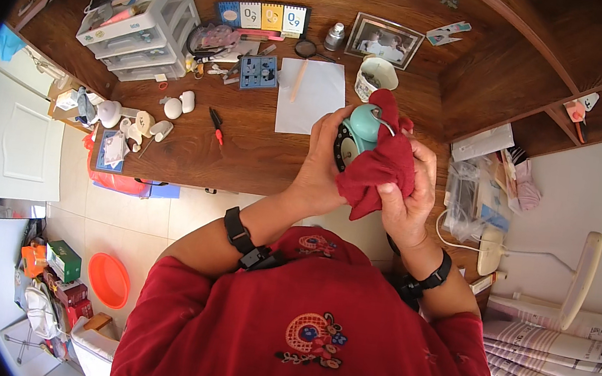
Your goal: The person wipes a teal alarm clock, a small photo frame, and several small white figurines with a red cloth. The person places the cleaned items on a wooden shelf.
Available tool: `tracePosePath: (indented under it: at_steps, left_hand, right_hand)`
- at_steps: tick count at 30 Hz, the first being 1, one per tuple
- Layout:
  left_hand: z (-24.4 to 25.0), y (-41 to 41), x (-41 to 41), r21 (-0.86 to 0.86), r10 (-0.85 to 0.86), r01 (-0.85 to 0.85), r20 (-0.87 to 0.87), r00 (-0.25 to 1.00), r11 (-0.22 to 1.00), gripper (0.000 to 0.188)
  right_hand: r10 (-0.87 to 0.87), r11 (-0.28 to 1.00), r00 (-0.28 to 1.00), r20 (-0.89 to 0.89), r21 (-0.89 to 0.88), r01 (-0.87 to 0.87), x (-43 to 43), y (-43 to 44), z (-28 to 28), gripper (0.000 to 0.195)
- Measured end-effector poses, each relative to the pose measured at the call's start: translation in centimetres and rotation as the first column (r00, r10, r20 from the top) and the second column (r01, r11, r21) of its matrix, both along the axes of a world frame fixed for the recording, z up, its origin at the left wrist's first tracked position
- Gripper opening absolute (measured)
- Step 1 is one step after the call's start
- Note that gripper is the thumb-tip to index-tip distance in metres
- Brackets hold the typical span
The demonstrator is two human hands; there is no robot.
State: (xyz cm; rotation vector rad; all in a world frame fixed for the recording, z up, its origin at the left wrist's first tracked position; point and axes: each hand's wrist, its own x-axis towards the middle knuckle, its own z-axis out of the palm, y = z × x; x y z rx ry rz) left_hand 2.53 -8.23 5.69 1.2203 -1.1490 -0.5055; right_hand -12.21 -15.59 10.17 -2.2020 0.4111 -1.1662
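A teal twin-bell alarm clock (365,122) with a black-rimmed dial is held above the front of the wooden desk (253,162). My left hand (320,162) grips the clock from its left side, the dial partly hidden. In my right hand (412,185) is a red cloth (380,170), bunched against the clock's right side and back, covering much of it. A metal handle shows at the top beside the bell. Beyond the clock lie a white sheet of paper (312,104) with a pencil-like stick (298,80) on it and a patterned cup (375,78).
A framed photo (386,40), a small bottle (334,36) and a magnifying glass (305,48) stand or lie at the back. Plastic drawers (150,31) stand back left. A red-and-black tool (217,125) lies at left on the desk; a desk lamp (580,279) is at right.
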Motion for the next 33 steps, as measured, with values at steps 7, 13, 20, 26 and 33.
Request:
tracePosePath:
  at_steps: [7,13,20,26,33]
  left_hand:
    - [-1.1,0.1,0.8,-0.009,-0.289,0.328,-0.493,0.82,0.945,0.115]
    - [-1.5,0.3,1.6,-0.15,-0.48,0.499,-0.599,0.641,0.853,0.122]
    - [-1.1,0.5,3.2,-0.073,-0.466,0.54,-0.612,0.64,0.838,0.12]
    - [-1.8,0.3,3.1,-0.15,-0.445,0.508,-0.722,0.53,0.848,0.115]
    - [-2.8,-0.3,3.3,-0.01,-0.118,0.147,-0.652,0.749,0.989,0.114]
  right_hand:
    - [0.09,0.829,0.972,0.216,0.525,-0.193,-0.2,-0.9,-1.1,0.044]
    - [-0.06,0.258,0.757,0.651,0.742,-0.618,-1.7,-0.1,2.6,0.06]
    - [-0.034,0.438,0.702,0.711,0.642,-0.629,-6.7,-2.3,2.6,0.077]
    - [-0.07,0.457,0.731,0.679,0.674,-0.581,-7.9,-2.3,2.2,0.042]
    - [0.045,0.415,0.701,0.711,0.625,-0.661,-9.1,-0.4,3.3,0.029]
